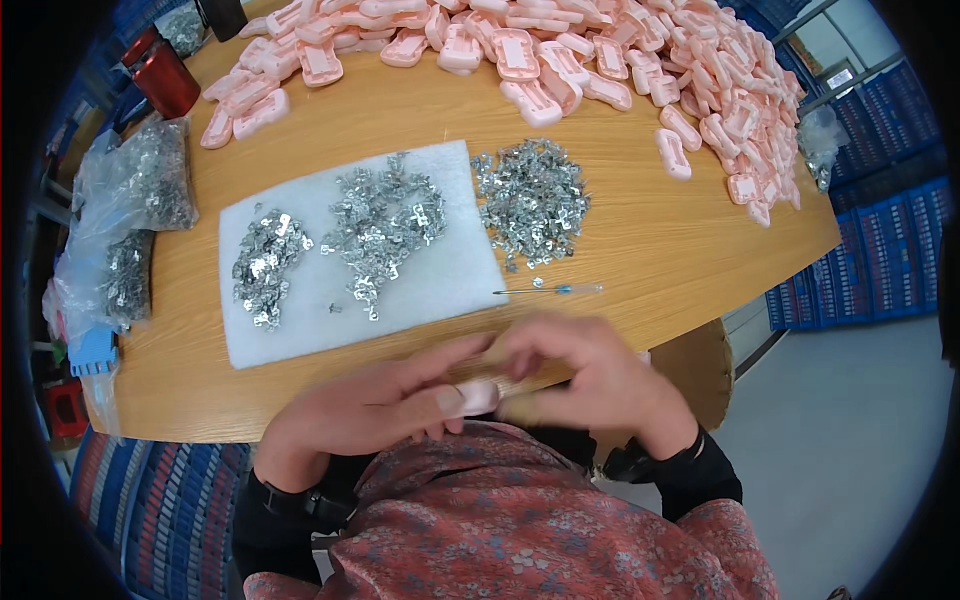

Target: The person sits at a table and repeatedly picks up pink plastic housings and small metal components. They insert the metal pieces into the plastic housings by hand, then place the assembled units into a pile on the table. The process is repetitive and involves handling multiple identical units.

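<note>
Close to my body, at the table's front edge, my left hand (365, 408) is closed on a pale pink plastic casing (478, 397), pinched between thumb and fingers. Most of the casing is hidden by the hand. Just right of it is my right hand (600, 385), its curled fingers smeared by motion; whether it holds anything does not show. Beyond my hands, a white foam sheet (310, 345) carries two piles of small stamped metal clips, the left pile (268, 262) and the larger middle pile (385, 220). A third clip pile (537, 200) lies on the bare wood beside the sheet.
A thin screwdriver (560, 289) with a clear bluish handle lies right of the sheet. Many pink casings (520, 55) are heaped along the far side. At left are plastic bags of metal parts (150, 180) and a red canister (162, 78). Blue bins (860, 260) stand off the table's right.
</note>
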### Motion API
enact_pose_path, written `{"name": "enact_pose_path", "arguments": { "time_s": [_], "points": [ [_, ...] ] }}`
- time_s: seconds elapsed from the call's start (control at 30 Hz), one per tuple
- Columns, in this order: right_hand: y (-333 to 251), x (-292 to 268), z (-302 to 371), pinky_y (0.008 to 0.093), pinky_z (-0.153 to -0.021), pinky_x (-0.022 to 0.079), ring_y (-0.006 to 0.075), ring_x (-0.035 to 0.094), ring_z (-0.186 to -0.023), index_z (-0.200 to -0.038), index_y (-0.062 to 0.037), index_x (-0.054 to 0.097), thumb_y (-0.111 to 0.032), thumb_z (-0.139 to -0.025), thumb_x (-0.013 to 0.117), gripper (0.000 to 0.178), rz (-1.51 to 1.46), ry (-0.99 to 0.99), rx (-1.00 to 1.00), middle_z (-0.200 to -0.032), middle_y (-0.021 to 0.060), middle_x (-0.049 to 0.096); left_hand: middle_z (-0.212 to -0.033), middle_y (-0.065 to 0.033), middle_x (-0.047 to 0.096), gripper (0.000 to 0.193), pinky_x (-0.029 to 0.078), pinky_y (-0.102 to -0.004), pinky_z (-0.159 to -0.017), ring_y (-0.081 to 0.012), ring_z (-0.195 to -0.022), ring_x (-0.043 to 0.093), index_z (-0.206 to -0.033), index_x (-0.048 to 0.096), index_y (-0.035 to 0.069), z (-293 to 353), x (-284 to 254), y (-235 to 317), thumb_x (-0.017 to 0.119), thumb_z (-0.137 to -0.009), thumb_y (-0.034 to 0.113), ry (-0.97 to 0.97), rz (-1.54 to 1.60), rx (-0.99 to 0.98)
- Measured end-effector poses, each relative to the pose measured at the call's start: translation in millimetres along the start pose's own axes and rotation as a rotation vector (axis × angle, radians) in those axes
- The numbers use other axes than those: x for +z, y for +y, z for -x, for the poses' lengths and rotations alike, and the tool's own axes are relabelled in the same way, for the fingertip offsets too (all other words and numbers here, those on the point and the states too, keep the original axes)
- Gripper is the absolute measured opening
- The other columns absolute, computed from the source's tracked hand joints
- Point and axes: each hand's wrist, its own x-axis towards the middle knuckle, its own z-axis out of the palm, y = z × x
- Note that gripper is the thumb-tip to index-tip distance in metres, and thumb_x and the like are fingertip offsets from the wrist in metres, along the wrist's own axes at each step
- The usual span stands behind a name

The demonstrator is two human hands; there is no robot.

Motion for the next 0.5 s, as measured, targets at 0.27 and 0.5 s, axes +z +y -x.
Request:
{"name": "enact_pose_path", "arguments": {
  "time_s": [0.27, 0.5],
  "points": [
    [41, -31, -15, 0.0290, -0.061, 0.048, 0.0165, 0.059, -0.067, -0.099, -0.0021, 0.068, -0.007, -0.085, 0.072, 0.016, 0.483, 0.323, 0.112, -0.081, 0.0077, 0.060, -0.103, -0.0107, 0.065, 0.061, 0.051, -0.0325, -0.085, -0.0194, -0.094, 0.063, -0.144, 0.047, 0.004, 4, -11, -30, 0.039, -0.105, 0.050, 0.136, 0.433, 0.081],
    [45, -27, -18, 0.0384, -0.067, 0.051, 0.0298, 0.063, -0.075, -0.096, -0.0025, 0.067, -0.005, -0.083, 0.071, 0.014, 0.586, 0.281, 0.129, -0.084, 0.0130, 0.062, -0.101, -0.0120, 0.065, 0.064, 0.052, -0.0342, -0.085, -0.0212, -0.092, 0.064, -0.138, 0.051, 0.003, 0, -9, -37, 0.043, -0.101, 0.055, 0.245, 0.468, 0.115]
  ]
}}
